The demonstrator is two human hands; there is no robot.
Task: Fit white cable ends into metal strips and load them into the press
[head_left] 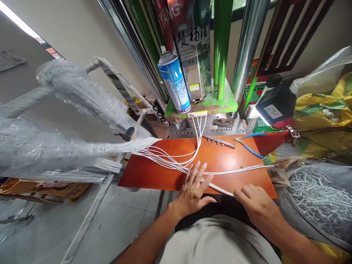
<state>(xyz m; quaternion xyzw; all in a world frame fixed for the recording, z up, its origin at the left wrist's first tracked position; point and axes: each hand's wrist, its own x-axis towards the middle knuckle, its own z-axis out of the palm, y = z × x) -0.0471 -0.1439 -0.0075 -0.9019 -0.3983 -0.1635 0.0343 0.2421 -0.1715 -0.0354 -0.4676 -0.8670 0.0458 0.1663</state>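
Note:
My left hand [192, 189] lies over a few white cables [165, 161] on the orange board [145, 178], its fingers stretched out and thumb apart. Close to the board's front edge, my right hand [254, 201] is curled around the right end of the cables that run under my left fingers. Two more white cables [239, 170] stretch past my fingertips towards the right edge. Several others curve up from the board to the press [203, 106], where their ends go out of sight beneath the green plate.
Blue-handled pliers [249, 143] and a metal bar with pegs [220, 141] lie on the board. A spray can [174, 82] stands on the press. Plastic-wrapped cable bundles [55, 154] come from the left. A bin rim [299, 216] surrounds many small white pieces. A lamp [275, 104] glows at right.

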